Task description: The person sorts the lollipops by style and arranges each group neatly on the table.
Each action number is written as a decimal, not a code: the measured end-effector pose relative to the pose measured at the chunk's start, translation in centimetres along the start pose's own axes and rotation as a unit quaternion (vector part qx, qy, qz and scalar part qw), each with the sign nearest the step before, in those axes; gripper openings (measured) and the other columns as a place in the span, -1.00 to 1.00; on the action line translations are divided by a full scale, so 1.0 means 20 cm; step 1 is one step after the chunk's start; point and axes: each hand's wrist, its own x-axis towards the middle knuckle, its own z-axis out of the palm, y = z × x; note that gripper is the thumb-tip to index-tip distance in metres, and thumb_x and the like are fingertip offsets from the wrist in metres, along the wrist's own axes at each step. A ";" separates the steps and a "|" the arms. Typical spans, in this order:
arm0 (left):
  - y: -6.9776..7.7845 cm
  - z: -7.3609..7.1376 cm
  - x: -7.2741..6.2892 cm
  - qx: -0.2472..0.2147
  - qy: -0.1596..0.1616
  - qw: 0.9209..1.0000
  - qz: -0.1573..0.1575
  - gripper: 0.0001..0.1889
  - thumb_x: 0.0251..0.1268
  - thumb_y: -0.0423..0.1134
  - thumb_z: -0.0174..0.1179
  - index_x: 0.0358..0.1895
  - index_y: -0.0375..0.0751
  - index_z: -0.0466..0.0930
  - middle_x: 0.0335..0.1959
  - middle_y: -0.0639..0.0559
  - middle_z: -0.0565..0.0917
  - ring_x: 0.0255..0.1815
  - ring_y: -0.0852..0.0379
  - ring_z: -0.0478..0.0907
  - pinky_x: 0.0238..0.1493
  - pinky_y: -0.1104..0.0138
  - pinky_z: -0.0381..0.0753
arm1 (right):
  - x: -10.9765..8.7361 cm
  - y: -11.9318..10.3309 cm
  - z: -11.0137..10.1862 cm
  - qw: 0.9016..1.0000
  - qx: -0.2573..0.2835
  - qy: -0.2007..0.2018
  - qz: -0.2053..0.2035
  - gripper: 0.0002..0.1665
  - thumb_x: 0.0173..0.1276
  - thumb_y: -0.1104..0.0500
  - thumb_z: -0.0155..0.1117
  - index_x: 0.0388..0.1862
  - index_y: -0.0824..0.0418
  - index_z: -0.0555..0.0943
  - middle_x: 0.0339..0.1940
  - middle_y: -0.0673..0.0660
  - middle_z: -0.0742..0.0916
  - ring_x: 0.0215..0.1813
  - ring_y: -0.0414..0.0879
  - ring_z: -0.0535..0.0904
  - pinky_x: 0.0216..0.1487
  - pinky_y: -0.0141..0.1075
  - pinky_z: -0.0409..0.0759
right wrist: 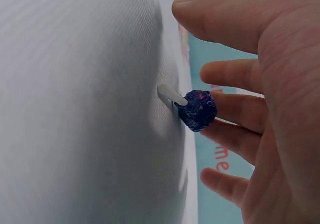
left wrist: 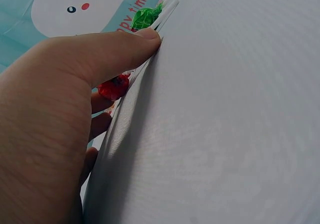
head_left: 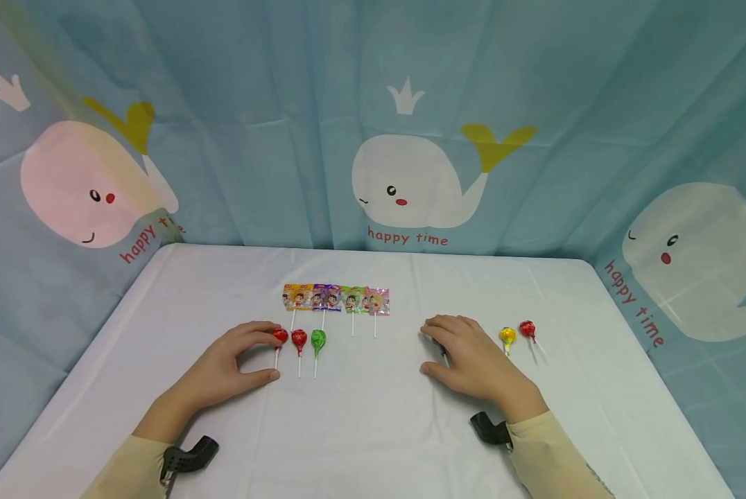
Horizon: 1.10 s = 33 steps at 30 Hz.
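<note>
In the head view, my left hand (head_left: 226, 364) rests on the table with thumb and fingers spread around the leftmost red lollipop (head_left: 281, 335). Its index fingertip meets or overlaps the candy; no pinch shows. Just right of it lie another red lollipop (head_left: 299, 338) and a green lollipop (head_left: 318, 338), sticks toward me. Farther right, my right hand (head_left: 475, 360) arches over a dark blue lollipop (right wrist: 198, 111), mostly hidden from above. The right wrist view shows these fingers apart, the candy in front of them and the thumb away from its white stick.
Several flat-wrapped lollipops (head_left: 351, 299) in orange, purple, green and pink lie in a row farther back. A yellow lollipop (head_left: 507, 335) and a red lollipop (head_left: 527, 328) lie right of my right hand. A blue whale-print curtain (head_left: 285, 173) borders the white-covered table (head_left: 360, 430).
</note>
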 end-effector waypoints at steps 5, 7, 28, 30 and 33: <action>0.00 0.00 0.00 0.002 -0.001 1.000 0.000 -0.47 0.16 -0.01 0.71 0.20 0.24 0.75 0.43 0.15 0.62 0.51 -0.05 0.46 0.49 0.66 0.07 | -0.01 0.01 0.00 1.000 0.002 -0.002 0.002 -0.27 0.38 -0.13 0.60 0.39 0.21 0.68 0.41 0.13 0.69 0.48 0.12 0.55 0.57 0.16 0.39; 0.00 0.01 0.00 0.003 -0.001 1.000 0.001 -0.47 0.16 0.00 0.71 0.21 0.25 0.75 0.43 0.16 0.62 0.51 -0.05 0.47 0.49 0.66 0.07 | -0.01 0.01 0.00 1.000 0.001 -0.002 0.003 -0.28 0.38 -0.13 0.60 0.38 0.22 0.68 0.41 0.13 0.69 0.48 0.12 0.55 0.57 0.16 0.40; -0.01 0.01 0.01 0.003 -0.002 1.000 0.003 -0.49 0.19 0.01 0.69 0.21 0.27 0.74 0.44 0.17 0.61 0.50 -0.03 0.47 0.48 0.66 0.09 | -0.07 0.04 -0.02 0.999 0.009 -0.007 0.032 -0.18 0.36 -0.16 0.61 0.47 0.21 0.64 0.44 0.12 0.68 0.48 0.14 0.56 0.54 0.17 0.42; -0.01 0.01 0.01 0.002 -0.001 1.000 0.003 -0.49 0.18 -0.01 0.70 0.20 0.26 0.74 0.43 0.16 0.61 0.50 -0.04 0.47 0.48 0.66 0.09 | -0.07 0.04 -0.02 0.999 0.013 -0.015 0.041 -0.14 0.35 -0.18 0.62 0.50 0.20 0.62 0.47 0.11 0.66 0.50 0.13 0.54 0.57 0.17 0.41; -0.01 0.01 0.00 0.002 0.000 1.000 -0.001 -0.49 0.17 -0.03 0.71 0.19 0.25 0.75 0.42 0.14 0.62 0.50 -0.06 0.48 0.47 0.67 0.08 | -0.07 0.04 -0.03 0.998 0.018 -0.024 0.050 -0.10 0.35 -0.20 0.61 0.53 0.20 0.59 0.50 0.10 0.65 0.54 0.10 0.51 0.60 0.16 0.37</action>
